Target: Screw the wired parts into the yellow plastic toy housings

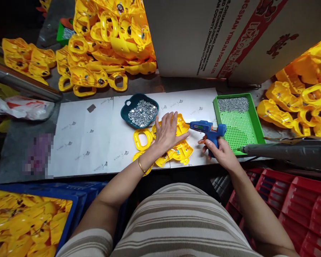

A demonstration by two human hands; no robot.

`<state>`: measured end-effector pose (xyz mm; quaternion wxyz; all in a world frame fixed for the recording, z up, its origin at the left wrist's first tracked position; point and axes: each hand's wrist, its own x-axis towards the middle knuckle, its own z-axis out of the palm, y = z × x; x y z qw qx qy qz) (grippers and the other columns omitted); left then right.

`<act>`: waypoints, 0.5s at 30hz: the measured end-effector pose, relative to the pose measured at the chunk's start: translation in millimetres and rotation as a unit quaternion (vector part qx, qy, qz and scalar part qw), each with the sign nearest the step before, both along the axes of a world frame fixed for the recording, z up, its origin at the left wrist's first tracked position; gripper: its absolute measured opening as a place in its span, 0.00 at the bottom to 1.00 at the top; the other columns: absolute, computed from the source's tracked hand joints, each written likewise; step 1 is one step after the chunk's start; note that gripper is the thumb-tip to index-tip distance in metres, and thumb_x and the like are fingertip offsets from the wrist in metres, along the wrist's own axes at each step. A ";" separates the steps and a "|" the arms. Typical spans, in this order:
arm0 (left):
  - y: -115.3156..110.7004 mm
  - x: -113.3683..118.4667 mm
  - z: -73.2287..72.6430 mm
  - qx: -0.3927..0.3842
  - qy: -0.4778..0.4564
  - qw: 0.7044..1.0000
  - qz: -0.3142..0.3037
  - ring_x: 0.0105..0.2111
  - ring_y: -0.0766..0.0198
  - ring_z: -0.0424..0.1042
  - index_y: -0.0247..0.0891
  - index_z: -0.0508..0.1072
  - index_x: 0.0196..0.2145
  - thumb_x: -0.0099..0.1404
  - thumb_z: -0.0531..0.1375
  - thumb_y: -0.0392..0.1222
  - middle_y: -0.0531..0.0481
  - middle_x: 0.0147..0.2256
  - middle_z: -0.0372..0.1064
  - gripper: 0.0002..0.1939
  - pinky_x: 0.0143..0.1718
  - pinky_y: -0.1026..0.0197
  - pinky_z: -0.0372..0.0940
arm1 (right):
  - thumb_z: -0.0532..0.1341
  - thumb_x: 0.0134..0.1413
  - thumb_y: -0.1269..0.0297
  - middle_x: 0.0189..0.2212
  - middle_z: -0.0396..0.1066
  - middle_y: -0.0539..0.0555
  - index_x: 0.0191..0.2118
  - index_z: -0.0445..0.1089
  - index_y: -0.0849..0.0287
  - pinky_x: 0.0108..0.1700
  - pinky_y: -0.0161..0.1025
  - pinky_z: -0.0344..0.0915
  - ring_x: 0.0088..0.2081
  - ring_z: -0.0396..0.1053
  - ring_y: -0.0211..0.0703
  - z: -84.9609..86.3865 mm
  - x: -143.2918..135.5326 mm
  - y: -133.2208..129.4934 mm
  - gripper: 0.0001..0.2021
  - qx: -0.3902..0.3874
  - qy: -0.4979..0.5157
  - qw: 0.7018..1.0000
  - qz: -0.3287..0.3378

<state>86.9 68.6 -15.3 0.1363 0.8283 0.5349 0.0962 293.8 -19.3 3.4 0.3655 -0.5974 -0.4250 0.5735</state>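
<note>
Two hollow, glossy yellow plastic shells (183, 153) lie on the white board (80, 150) beneath the left hand (166, 132), open with fingers spread; the right hand (223, 155) grips a blue, pistol-shaped glue gun (203, 126).

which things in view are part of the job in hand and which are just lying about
Part of the job, by the look of it:
blue glue gun, in the right hand
yellow plastic parts, under the left hand
probably the teal bowl and green tray, both holding small metal pieces

Seemingly just lying about:
crumpled plastic bag
small dark square on the white board
</note>
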 end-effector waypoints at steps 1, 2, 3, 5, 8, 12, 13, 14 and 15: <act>0.0 0.1 0.2 0.000 -0.001 1.000 0.000 0.64 0.43 0.52 0.36 0.51 0.66 0.62 0.58 0.64 0.34 0.64 0.53 0.44 0.66 0.34 0.32 | 0.60 0.53 0.41 0.44 0.72 0.62 0.45 0.63 0.61 0.20 0.33 0.67 0.30 0.70 0.39 -0.9 0.3 0.3 0.26 0.000 -0.006 1.000 0.001; -0.1 0.3 0.4 0.000 -0.003 1.000 0.000 0.64 0.43 0.52 0.37 0.51 0.66 0.62 0.58 0.63 0.34 0.64 0.53 0.43 0.66 0.35 0.32 | 0.60 0.54 0.41 0.42 0.72 0.61 0.45 0.63 0.61 0.20 0.33 0.67 0.30 0.70 0.39 -2.0 1.0 0.3 0.26 -0.001 -0.014 1.000 0.004; -0.3 0.6 0.6 0.001 -0.005 1.000 0.000 0.64 0.43 0.52 0.37 0.51 0.66 0.62 0.58 0.63 0.34 0.64 0.53 0.43 0.66 0.35 0.31 | 0.59 0.54 0.41 0.41 0.73 0.60 0.45 0.63 0.60 0.20 0.33 0.67 0.30 0.71 0.40 -3.2 1.9 0.1 0.26 -0.002 -0.023 1.000 0.009; -0.7 1.2 0.6 0.002 -0.008 1.000 0.002 0.64 0.43 0.52 0.38 0.52 0.65 0.62 0.58 0.63 0.34 0.64 0.54 0.42 0.66 0.36 0.31 | 0.58 0.56 0.41 0.35 0.73 0.58 0.45 0.64 0.60 0.21 0.34 0.67 0.30 0.72 0.42 -5.9 4.4 -0.5 0.25 -0.002 -0.049 0.999 0.021; -1.1 2.5 0.4 0.002 -0.011 1.000 0.006 0.64 0.43 0.52 0.38 0.52 0.65 0.62 0.58 0.63 0.35 0.64 0.54 0.42 0.66 0.36 0.32 | 0.56 0.57 0.41 0.29 0.73 0.56 0.45 0.66 0.59 0.22 0.35 0.67 0.29 0.72 0.43 -8.4 6.9 -1.2 0.24 0.002 -0.105 0.994 0.038; -1.4 4.0 1.3 -0.008 -0.005 1.000 0.015 0.64 0.42 0.51 0.38 0.52 0.65 0.62 0.58 0.63 0.35 0.64 0.53 0.43 0.66 0.35 0.33 | 0.54 0.57 0.39 0.27 0.73 0.55 0.42 0.66 0.60 0.22 0.37 0.66 0.22 0.69 0.39 -4.8 6.0 0.3 0.25 -0.002 -0.168 0.985 0.048; -1.4 4.2 1.9 -0.011 -0.002 1.000 0.016 0.64 0.41 0.51 0.38 0.52 0.66 0.61 0.59 0.63 0.35 0.65 0.53 0.43 0.66 0.35 0.33 | 0.54 0.57 0.38 0.26 0.73 0.55 0.41 0.66 0.60 0.22 0.37 0.65 0.21 0.68 0.38 -3.2 5.5 1.0 0.26 -0.005 -0.177 0.983 0.050; -1.4 4.4 2.6 -0.014 0.001 1.000 0.017 0.65 0.41 0.51 0.38 0.52 0.66 0.61 0.59 0.63 0.35 0.65 0.53 0.43 0.66 0.35 0.34 | 0.53 0.57 0.38 0.26 0.73 0.55 0.40 0.67 0.60 0.22 0.37 0.65 0.20 0.67 0.38 -1.9 5.1 1.6 0.26 -0.008 -0.183 0.982 0.053; -1.5 4.6 3.3 -0.016 0.003 1.000 0.018 0.65 0.41 0.51 0.38 0.52 0.66 0.61 0.59 0.63 0.35 0.65 0.53 0.43 0.66 0.35 0.34 | 0.53 0.56 0.38 0.25 0.72 0.54 0.39 0.67 0.60 0.22 0.37 0.65 0.19 0.66 0.38 -1.0 5.0 2.1 0.26 -0.010 -0.187 0.981 0.054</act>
